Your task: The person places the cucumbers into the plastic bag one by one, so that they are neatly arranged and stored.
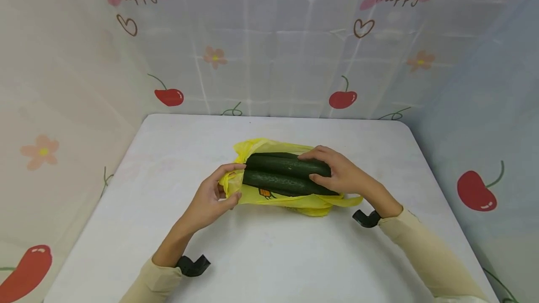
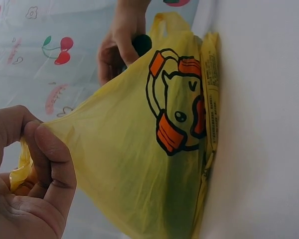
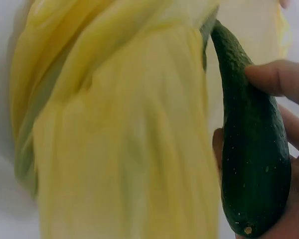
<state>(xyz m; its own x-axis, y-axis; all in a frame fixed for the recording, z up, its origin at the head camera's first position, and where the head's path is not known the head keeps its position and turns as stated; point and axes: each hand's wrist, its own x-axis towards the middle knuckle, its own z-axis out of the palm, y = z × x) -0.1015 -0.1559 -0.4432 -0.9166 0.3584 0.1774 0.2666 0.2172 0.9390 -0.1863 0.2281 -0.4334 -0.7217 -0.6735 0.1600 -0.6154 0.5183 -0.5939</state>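
Dark green cucumbers (image 1: pixel 275 183) lie side by side in the mouth of a yellow plastic bag (image 1: pixel 309 204) on the table. My right hand (image 1: pixel 343 172) grips the right end of the upper cucumber (image 1: pixel 282 165), thumb on the near side and fingers over the far side. In the right wrist view that cucumber (image 3: pixel 254 159) lies in the hand beside the bag (image 3: pixel 124 139). On the bag's left side, my left hand (image 1: pixel 210 200) pinches its edge; the left wrist view shows the thumb and fingers (image 2: pixel 55 144) holding the film stretched. Part of the cucumbers is hidden by the bag.
A white table (image 1: pixel 290 256) carries the bag near its middle. Behind it and at both sides hangs a pale curtain (image 1: pixel 278 50) printed with cherries, hearts and flowers. A black strap (image 1: pixel 366 219) sticks out from the right wrist, another (image 1: pixel 193 265) from the left.
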